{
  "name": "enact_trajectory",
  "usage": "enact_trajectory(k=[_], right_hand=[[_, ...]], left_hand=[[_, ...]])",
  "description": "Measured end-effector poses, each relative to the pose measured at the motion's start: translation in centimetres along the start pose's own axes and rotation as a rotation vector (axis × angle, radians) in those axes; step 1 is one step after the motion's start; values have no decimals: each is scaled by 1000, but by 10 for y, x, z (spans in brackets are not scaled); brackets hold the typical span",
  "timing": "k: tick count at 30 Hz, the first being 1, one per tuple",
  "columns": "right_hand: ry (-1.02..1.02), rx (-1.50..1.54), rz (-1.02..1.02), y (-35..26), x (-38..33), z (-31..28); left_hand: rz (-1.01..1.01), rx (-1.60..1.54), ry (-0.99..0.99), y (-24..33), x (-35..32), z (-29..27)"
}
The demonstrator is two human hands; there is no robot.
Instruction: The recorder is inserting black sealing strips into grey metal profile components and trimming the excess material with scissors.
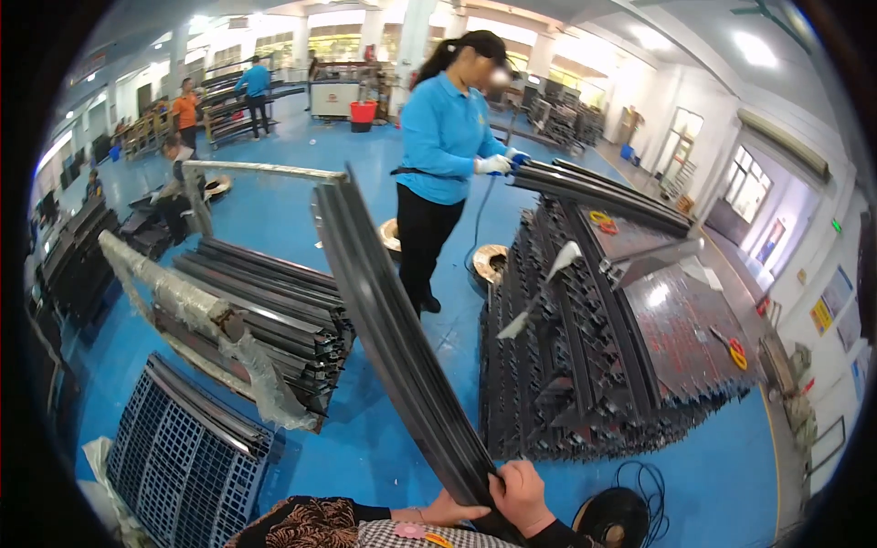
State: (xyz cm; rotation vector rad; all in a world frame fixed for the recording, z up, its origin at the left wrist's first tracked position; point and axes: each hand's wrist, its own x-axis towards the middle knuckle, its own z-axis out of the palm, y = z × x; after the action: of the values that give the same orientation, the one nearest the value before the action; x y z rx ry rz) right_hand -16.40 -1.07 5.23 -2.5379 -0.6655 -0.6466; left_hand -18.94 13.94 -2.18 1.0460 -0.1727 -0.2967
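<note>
A long bundle of dark grey channel-shaped profiles (393,338) slants from my body up toward the far left. My left hand (449,508) is closed around its near end from the left side. Gripping the same end from the right is my right hand (519,498), its fingers wrapped over the edge. To the right stands a tall stack of dark profiles (566,365), with a co-worker in a blue shirt (452,128) behind it. The co-worker's white-gloved hands (498,163) are at the end of more long profiles (603,192) lying across the stack.
At left, a plastic-wrapped rack (169,283) holds long dark profiles (265,292). A blue grid pallet (183,457) lies nearer me. Yellow-handled scissors (734,351) rest on the stack's flat top. A black strapping coil (612,518) sits on the blue floor at lower right.
</note>
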Motion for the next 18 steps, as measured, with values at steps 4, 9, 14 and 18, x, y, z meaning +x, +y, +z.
enact_trajectory(k=[4,9,14,18], right_hand=[[-192,4,31,12,-6,-6],[-224,32,100,76,-69,-37],[-331,77,189,165,-133,-81],[-343,-88,334,266,-146,-177]], left_hand=[[-24,-60,176,44,5,-6],[176,-89,361,94,69,-71],[302,-70,557,200,109,-56],[355,21,734,249,118,-97]])
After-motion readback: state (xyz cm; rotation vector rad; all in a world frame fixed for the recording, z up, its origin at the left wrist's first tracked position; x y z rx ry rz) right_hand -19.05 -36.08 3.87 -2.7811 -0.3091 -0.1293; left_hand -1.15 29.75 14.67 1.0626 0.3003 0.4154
